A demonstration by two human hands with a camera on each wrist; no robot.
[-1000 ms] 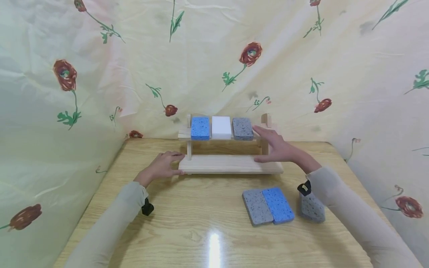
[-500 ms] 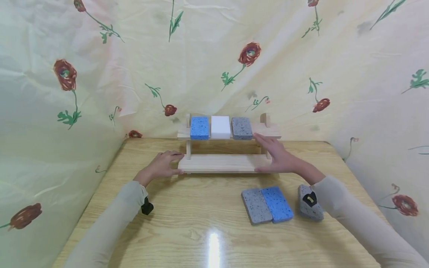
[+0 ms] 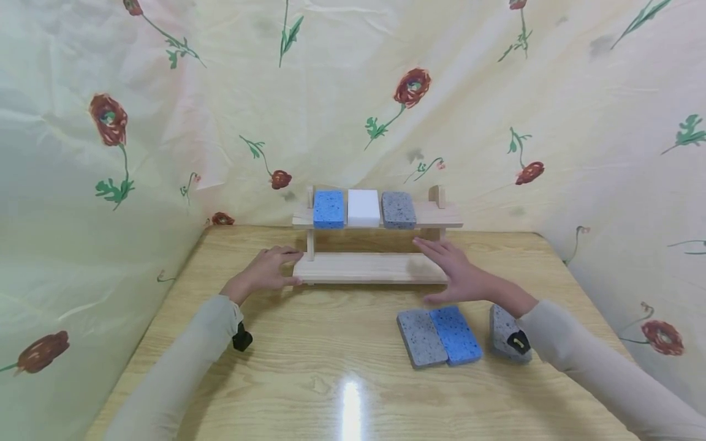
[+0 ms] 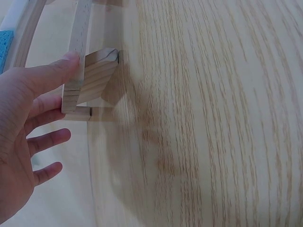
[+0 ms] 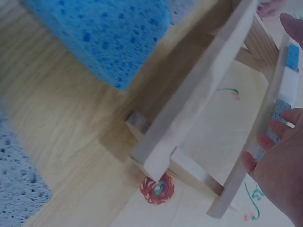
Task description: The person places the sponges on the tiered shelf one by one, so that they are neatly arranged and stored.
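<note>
A two-tier wooden rack point(image 3: 375, 267) stands at the back of the table. On its upper board lie a blue sponge point(image 3: 328, 209), a white sponge point(image 3: 363, 207) and a grey sponge point(image 3: 399, 210), side by side. My left hand point(image 3: 261, 272) holds the left end of the lower board; in the left wrist view the thumb point(image 4: 57, 73) lies on its front face, with fingers at its end. My right hand point(image 3: 466, 275) hovers before the rack's right part, fingers spread, holding nothing. Below it, a grey sponge point(image 3: 422, 339) and a blue sponge point(image 3: 455, 335) lie edge to edge on the table.
Another grey sponge point(image 3: 502, 327) lies to the right, partly hidden by the right wrist's camera. Flowered cloth point(image 3: 353, 110) hangs behind and on both sides of the wooden table point(image 3: 287, 380).
My right hand has drawn away from beside the grey sponge on the upper board, down and toward the front. The left hand stays at the rack's end, and the sponges lie as before.
</note>
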